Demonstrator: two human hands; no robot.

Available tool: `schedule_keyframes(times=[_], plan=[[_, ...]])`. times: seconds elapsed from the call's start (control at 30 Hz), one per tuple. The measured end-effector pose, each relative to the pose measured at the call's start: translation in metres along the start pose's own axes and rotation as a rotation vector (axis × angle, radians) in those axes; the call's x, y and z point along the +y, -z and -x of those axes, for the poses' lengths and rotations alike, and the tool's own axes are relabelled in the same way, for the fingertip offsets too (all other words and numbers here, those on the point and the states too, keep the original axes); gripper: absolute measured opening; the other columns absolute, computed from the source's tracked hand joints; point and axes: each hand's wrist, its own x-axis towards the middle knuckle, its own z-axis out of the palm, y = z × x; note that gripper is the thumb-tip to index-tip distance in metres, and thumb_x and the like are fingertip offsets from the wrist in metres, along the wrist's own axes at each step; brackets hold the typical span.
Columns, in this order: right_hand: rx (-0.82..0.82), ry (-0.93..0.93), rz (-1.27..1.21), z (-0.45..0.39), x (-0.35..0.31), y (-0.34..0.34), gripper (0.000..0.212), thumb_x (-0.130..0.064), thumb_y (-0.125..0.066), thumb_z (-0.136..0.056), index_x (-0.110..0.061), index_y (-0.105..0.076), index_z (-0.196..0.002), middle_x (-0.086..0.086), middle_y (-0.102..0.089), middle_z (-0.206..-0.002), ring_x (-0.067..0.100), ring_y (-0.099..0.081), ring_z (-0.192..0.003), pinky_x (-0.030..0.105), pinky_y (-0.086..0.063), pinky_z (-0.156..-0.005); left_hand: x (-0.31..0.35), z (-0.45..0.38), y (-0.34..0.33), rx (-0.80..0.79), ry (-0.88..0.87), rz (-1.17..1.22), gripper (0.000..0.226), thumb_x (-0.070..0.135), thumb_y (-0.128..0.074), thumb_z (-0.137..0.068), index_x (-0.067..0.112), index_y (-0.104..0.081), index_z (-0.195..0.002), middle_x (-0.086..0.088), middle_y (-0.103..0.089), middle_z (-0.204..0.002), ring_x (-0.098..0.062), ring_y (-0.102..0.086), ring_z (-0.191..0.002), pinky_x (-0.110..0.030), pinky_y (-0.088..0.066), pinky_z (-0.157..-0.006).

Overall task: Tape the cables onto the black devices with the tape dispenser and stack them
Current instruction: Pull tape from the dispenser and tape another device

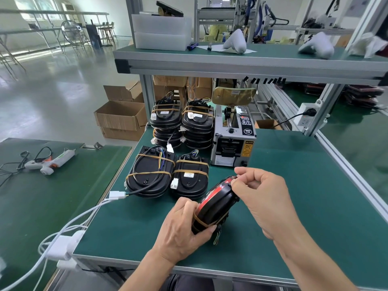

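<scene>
I hold a black device point(214, 208) with a red face, tilted on edge above the green table point(294, 196). My left hand point(184, 227) grips its near end, where a strip of tape wraps around it. My right hand point(258, 192) pinches its far top edge with thumb and forefinger. The grey tape dispenser point(233, 139) stands just behind. Two taped devices lie flat to the left, a large one point(150, 175) and a smaller one point(190, 178). Two stacks of taped devices stand behind them, a left stack point(165, 122) and a right stack point(198, 124).
A white connector and cables point(114, 195) trail off the table's left edge to a white power adapter point(63, 246). A glue gun point(50, 162) lies on the left table. Cardboard boxes point(121, 118) sit on the floor behind. An aluminium shelf point(231, 66) overhangs the back.
</scene>
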Motion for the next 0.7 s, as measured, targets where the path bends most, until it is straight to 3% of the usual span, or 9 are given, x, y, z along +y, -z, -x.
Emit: schedule_keyframes(times=[0.33,0.47,0.57,0.7], plan=[[-0.007,0.037,0.034,0.001,0.01,0.002,0.023,-0.049,-0.066,-0.061,-0.035,-0.073,-0.076,-0.03,-0.067,-0.111,-0.002,-0.071,-0.097,0.022,-0.051,-0.08,0.0,0.001,-0.001,-0.01,-0.001,0.0,0.04,0.05,-0.074,-0.088,0.029,-0.042,-0.098,0.017,-0.04,-0.092,-0.002,-0.039,-0.083,-0.006,-0.033,-0.073],[-0.005,0.012,-0.046,0.0,0.016,0.003,0.016,-0.037,-0.074,-0.073,-0.038,-0.065,-0.087,-0.03,-0.071,-0.1,0.001,-0.072,-0.091,0.022,-0.051,-0.074,-0.001,0.001,0.0,-0.01,-0.004,0.002,0.04,0.051,-0.074,-0.088,0.03,-0.042,-0.098,0.017,-0.041,-0.092,-0.002,-0.04,-0.085,-0.006,-0.033,-0.074],[-0.022,-0.027,-0.099,-0.004,0.017,0.002,0.018,-0.021,-0.077,-0.081,-0.033,-0.067,-0.09,-0.017,-0.075,-0.094,0.002,-0.07,-0.089,0.025,-0.05,-0.08,0.001,0.0,0.001,-0.005,-0.002,0.001,0.04,0.051,-0.074,-0.088,0.03,-0.041,-0.098,0.016,-0.042,-0.091,-0.004,-0.042,-0.083,-0.01,-0.034,-0.071],[-0.062,-0.069,-0.157,-0.008,0.015,0.001,0.018,-0.01,-0.076,-0.085,-0.025,-0.07,-0.093,-0.014,-0.075,-0.088,-0.002,-0.068,-0.082,0.019,-0.047,-0.076,0.002,0.0,0.001,0.001,-0.008,-0.002,0.04,0.051,-0.073,-0.088,0.029,-0.041,-0.098,0.014,-0.043,-0.091,-0.006,-0.042,-0.083,-0.015,-0.037,-0.069]])
